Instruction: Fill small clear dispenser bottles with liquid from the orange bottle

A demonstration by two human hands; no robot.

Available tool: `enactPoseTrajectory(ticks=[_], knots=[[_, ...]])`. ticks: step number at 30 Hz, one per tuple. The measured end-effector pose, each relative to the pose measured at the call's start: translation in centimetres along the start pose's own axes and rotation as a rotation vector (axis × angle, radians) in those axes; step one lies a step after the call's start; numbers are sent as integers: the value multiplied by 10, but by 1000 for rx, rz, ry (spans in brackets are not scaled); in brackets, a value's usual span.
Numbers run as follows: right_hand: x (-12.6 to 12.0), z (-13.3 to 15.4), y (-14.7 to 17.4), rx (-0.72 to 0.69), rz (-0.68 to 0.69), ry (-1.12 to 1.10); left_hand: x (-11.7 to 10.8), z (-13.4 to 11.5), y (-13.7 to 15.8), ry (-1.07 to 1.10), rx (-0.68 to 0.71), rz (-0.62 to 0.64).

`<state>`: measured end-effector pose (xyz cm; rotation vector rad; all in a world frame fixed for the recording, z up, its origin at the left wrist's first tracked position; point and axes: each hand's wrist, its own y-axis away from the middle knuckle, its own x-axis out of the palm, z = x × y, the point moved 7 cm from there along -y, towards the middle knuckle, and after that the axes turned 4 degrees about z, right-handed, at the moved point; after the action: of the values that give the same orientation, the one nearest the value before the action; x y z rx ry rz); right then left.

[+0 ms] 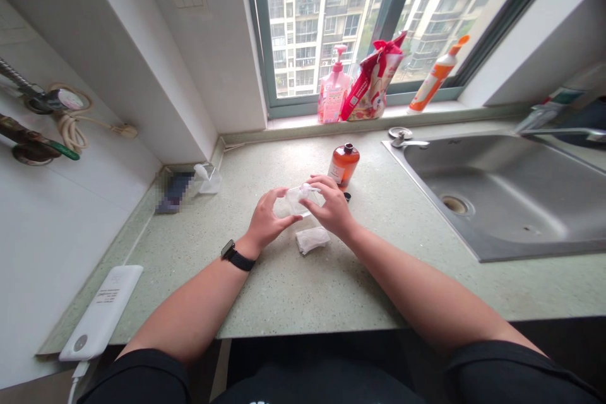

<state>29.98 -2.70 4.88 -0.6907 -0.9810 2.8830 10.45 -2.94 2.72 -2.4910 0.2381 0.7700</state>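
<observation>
My left hand (271, 218) is wrapped around the body of a small clear bottle (292, 202), which lies tilted above the counter. On its right end, my right hand (332, 205) pinches the white top (307, 190), which looks like a pump head. Fingers partly cover the bottle, so I cannot tell how the top sits on it. Just below the hands a folded white tissue (312, 240) lies on the counter. Behind my right hand stands an amber bottle (345, 164) with its neck uncovered, and a small black cap (347, 197) is beside it, partly hidden.
To the right is a steel sink (478, 252) with a faucet. Another clear container with a white top (208, 178) stands at left near a blurred dark object (175, 190). A white power bank (101, 312) rests at the left edge. Pink pump bottle (334, 95), red bag (374, 85) and orange bottle (435, 82) line the sill.
</observation>
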Motion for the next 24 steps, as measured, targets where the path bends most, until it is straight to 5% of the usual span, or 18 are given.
enactPoseTrajectory(ticks=[6,10,19,24], knots=[[-16,2,-3,47,41,-133,-1,-6,0,97,74,78],[-49,4,-15,68,37,-261,0,5,-1,180,7,70],[-187,-28,-25,58,-480,-40,2,17,-3,207,-71,35],[-222,-86,-12,178,-565,69,3,19,-3,194,-92,38]])
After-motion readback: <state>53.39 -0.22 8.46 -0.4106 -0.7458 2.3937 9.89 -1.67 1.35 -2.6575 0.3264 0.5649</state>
